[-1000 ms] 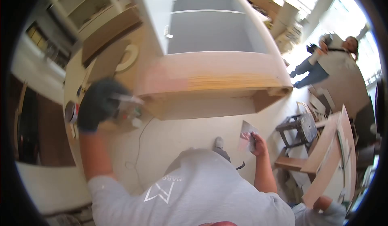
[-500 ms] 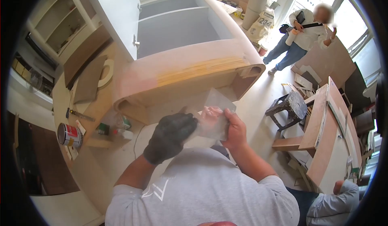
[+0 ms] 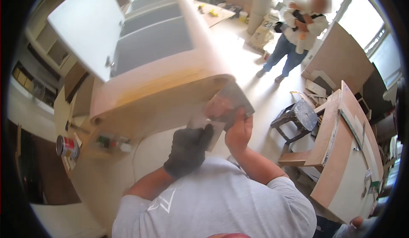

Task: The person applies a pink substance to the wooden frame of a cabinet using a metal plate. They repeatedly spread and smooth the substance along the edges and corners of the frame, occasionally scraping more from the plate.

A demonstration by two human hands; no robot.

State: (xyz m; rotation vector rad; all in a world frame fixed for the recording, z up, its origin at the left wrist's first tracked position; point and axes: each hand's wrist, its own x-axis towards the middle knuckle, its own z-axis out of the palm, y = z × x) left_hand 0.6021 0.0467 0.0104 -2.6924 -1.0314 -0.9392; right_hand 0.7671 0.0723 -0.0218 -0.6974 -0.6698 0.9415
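Observation:
My left hand (image 3: 186,153), in a dark glove, is closed round a flat scraper (image 3: 211,129) that is blurred by motion. In my bare right hand (image 3: 239,132) is a flat grey plate (image 3: 242,98), gripped at its lower right edge. Pink paste (image 3: 221,106) lies on the plate, with the scraper just below and to its left. Beyond my hands stands a curved pink cabinet (image 3: 149,70) with a yellowish strip along its near end, an open white door and grey compartments.
A person (image 3: 294,38) stands at the upper right by the windows. A spattered stool (image 3: 294,121) and a curved wooden piece (image 3: 341,153) are at the right. A paint can (image 3: 67,147) sits at the left. Part of another person (image 3: 358,223) shows at the lower right.
The view has shifted, so the cabinet appears further left. My right hand has tilted the plate, and the scraper has come down below the paste. The standing person's arms have moved closer to the chest.

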